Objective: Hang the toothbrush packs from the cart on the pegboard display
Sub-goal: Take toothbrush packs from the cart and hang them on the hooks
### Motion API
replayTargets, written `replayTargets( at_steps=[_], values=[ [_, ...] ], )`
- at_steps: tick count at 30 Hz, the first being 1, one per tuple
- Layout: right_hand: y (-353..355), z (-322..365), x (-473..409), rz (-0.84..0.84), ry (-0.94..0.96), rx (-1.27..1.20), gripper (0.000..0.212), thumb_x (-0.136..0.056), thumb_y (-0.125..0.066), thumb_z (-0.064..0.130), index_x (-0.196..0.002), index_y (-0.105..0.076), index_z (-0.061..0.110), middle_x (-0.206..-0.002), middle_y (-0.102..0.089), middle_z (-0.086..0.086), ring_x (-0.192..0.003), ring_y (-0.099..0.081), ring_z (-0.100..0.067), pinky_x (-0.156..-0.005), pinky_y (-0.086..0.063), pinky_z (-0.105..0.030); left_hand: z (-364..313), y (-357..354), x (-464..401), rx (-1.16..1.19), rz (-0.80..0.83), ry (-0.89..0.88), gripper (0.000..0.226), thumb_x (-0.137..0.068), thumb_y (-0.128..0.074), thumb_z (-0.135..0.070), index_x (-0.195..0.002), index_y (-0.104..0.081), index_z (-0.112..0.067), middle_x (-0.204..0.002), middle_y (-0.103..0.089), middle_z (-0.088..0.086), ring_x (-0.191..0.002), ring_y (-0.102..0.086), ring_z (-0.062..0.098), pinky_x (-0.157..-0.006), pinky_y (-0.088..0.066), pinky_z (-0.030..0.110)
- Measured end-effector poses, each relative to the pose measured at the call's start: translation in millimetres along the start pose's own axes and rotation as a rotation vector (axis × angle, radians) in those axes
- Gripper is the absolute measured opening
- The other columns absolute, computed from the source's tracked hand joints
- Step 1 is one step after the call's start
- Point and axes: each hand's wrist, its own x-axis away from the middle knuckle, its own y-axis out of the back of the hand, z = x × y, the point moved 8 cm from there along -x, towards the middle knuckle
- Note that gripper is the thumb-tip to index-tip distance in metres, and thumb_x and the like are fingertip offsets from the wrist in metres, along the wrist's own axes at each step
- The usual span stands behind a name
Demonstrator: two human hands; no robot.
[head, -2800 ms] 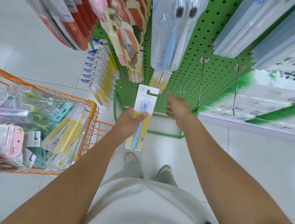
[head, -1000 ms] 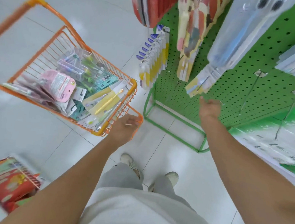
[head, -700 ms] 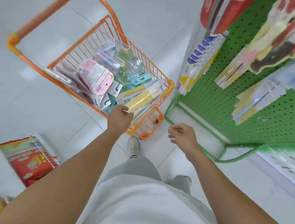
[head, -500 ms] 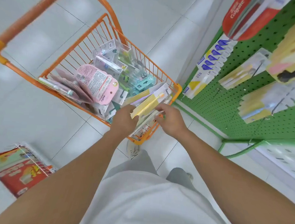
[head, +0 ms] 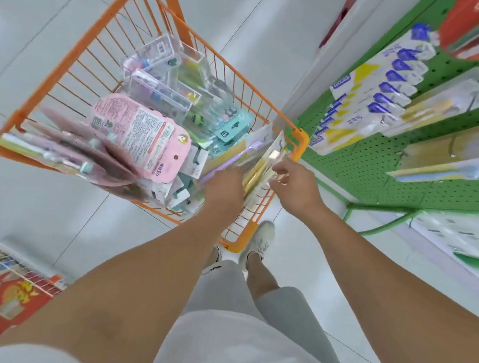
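Both hands at cart [head: 300,137] corner nearest pegboard [head: 377,176]: left hand [head: 224,190] & right hand [head: 297,183] fingers [head: 280,167] pinched shut on yellow toothbrush packs [head: 262,166].

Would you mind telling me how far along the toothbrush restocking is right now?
Done: several packs already hang on the green pegboard, including the blue-topped row. In hand: the left hand and right hand are both at the yellow packs in the near corner of the orange cart. Left: the cart holds many more, such as the pink pack.
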Motion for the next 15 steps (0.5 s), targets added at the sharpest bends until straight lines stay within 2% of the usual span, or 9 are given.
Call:
replayTargets(
  at_steps=[3, 5, 7, 11, 13, 15],
  values=[
    [9, 0, -5, -0.078, -0.005, -0.06, 0.02, -0.091, -0.068, 0.01, -0.111, -0.069, 0.014, -0.107, -0.066, -0.001, -0.087, -0.06, -0.015, -0.084, -0.049, -0.027, -9, 4, -1, 0.165, -0.027, 0.001, 0.014, -0.096, -0.053, -0.011, -0.107, -0.062, -0.01, -0.099, -0.067, 0.006, -0.09, -0.068, 0.025, -0.07, -0.053, 0.038],
    [21, 2, -10, -0.17, -0.016, -0.104, 0.018, -0.092, -0.066, 0.009, -0.108, -0.069, 0.015, -0.1, -0.066, 0.003, -0.082, -0.061, -0.014, -0.082, -0.052, -0.029, -2, 29, 1, 0.367, -0.152, 0.025, 0.013, -0.1, -0.047, -0.014, -0.097, -0.058, -0.008, -0.095, -0.061, 0.009, -0.081, -0.06, 0.026, -0.065, -0.045, 0.038],
    [26, 8, -19, -0.22, -0.008, -0.107, 0.018, -0.093, -0.064, 0.008, -0.109, -0.07, 0.013, -0.1, -0.067, 0.003, -0.082, -0.061, -0.014, -0.083, -0.054, -0.032, 10, 61, 8, 0.423, -0.284, 0.028, 0.014, -0.104, -0.043, -0.018, -0.095, -0.051, -0.01, -0.095, -0.053, 0.006, -0.076, -0.053, 0.029, -0.064, -0.038, 0.038],
    [11, 38, -46, -0.09, 0.091, -0.03, 0.02, -0.095, -0.063, 0.01, -0.115, -0.07, 0.009, -0.114, -0.069, -0.007, -0.099, -0.062, -0.02, -0.093, -0.052, -0.038, 38, 110, 19, 0.366, -0.37, 0.036, 0.012, -0.105, -0.04, -0.019, -0.098, -0.045, -0.01, -0.069, -0.047, 0.002, -0.067, -0.046, 0.032, -0.06, -0.03, 0.039],
    [0, 54, -61, -0.011, 0.144, 0.082, 0.026, -0.098, -0.059, 0.012, -0.123, -0.067, 0.011, -0.125, -0.067, -0.009, -0.113, -0.061, -0.026, -0.096, -0.05, -0.038, 50, 131, 24, 0.348, -0.429, 0.046, 0.012, -0.106, -0.04, -0.021, -0.103, -0.045, -0.01, -0.067, -0.045, 0.002, -0.066, -0.044, 0.032, -0.061, -0.028, 0.038],
    [-13, 63, -79, 0.053, 0.174, 0.216, 0.032, -0.099, -0.056, 0.014, -0.131, -0.064, 0.016, -0.133, -0.063, -0.009, -0.122, -0.057, -0.028, -0.099, -0.048, -0.039, 61, 146, 31, 0.415, -0.497, 0.049, 0.013, -0.106, -0.042, -0.023, -0.106, -0.046, -0.011, -0.072, -0.053, 0.007, -0.069, -0.048, 0.035, -0.061, -0.034, 0.041]
  ],
)
